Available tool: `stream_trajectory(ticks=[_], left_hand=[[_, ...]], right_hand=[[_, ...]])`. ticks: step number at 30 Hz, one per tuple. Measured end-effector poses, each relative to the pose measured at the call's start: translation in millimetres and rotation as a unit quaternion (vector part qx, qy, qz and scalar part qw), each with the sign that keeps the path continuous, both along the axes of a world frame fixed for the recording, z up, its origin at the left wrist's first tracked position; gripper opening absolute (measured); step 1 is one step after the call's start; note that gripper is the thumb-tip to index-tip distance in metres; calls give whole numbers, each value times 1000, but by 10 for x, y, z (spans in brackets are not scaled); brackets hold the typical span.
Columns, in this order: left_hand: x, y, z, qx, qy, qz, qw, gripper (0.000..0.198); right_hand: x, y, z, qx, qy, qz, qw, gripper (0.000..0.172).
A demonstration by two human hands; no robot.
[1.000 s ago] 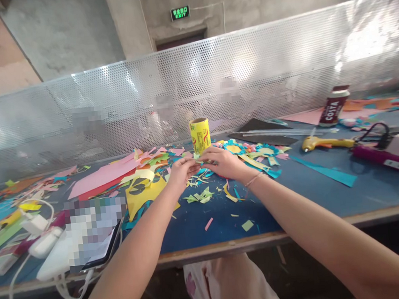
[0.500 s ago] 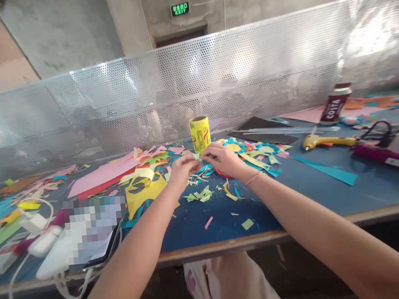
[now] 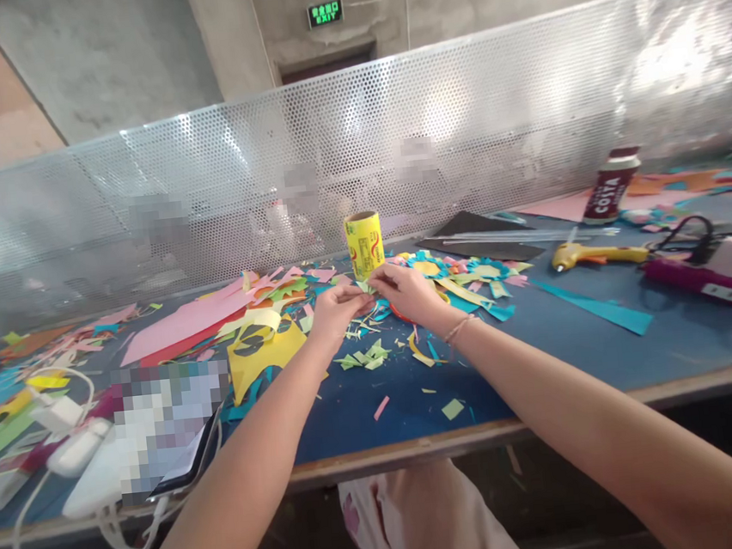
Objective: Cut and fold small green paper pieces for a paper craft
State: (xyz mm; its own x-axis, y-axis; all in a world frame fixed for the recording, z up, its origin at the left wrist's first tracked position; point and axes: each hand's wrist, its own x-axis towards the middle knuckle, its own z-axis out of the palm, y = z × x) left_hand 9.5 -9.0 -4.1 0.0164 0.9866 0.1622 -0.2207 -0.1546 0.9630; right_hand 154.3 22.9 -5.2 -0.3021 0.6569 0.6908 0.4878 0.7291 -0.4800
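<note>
Over the middle of the table, my left hand (image 3: 339,313) and my right hand (image 3: 410,294) meet fingertip to fingertip. Both are closed in a pinch on a small light-green paper piece (image 3: 365,287). A yellow tape roll (image 3: 364,242) stands upright just behind them. Under the right hand a bit of something red shows, mostly hidden. Light-green paper cuttings (image 3: 366,357) lie on the blue tabletop in front of the hands. Left of them sits a yellow paper sheet (image 3: 264,358) with shapes cut out.
A yellow glue gun (image 3: 600,253), a purple power strip (image 3: 707,280) and a dark red COSTA bottle (image 3: 611,186) are on the right. Pink paper (image 3: 195,319) and a tablet (image 3: 189,455) with white cables lie left. A perforated metal screen (image 3: 233,175) runs along the back.
My hands stay pinched together at nearly the same spot, with only slight finger movement. The whole view has shifted a little.
</note>
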Motion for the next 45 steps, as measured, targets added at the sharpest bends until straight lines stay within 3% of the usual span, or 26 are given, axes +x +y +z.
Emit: stream_trajectory(ticks=[7,16,27,31,37,45], left_hand=[[17,10,-12,5,8,26,1000,10],[14,9,-16,-6,1,26,1000,8],[-2,33,-20,5,17,17,1000,7],[-11,28,-18,-1,30,20,999,6],[-20,27,-42,5,45,-12,999,15],[-34,56,-57,28,61,5,998,24]], right_hand=[[-10,21,-41,7,22,20,1000,13],[-68,-20,-24,-68,99,53,991,25],[-52,24,-36,-141,129,105,976,23],[-32,36,-23,-149,121,95,977,23],[1,59,-26,-132,97,94,982,22],[-19,41,-13,-168,88,106,976,32]])
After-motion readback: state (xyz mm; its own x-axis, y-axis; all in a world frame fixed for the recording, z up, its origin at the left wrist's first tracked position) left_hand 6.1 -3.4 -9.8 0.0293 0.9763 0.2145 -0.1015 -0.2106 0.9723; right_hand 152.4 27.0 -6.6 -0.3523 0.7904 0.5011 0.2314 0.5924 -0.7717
